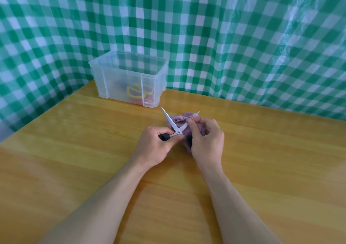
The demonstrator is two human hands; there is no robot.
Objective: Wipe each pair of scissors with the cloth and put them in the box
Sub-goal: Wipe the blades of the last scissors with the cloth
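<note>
Box sits far left on table, scissors inside; cloth lies right of it, nearer.

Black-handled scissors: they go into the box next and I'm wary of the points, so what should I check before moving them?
1. Grip: ok, the left hand holds the scissors by the black handle.
2. Blades closed: not ok, they stand spread in a V.
3. Blades free: not ok, the right hand pinches the cloth round one blade.
4. Both blades wiped: cannot tell.
5. Way in: ok, the box stands open on top.
6. Room inside: ok, only yellow handles and something red show at its bottom.
</note>
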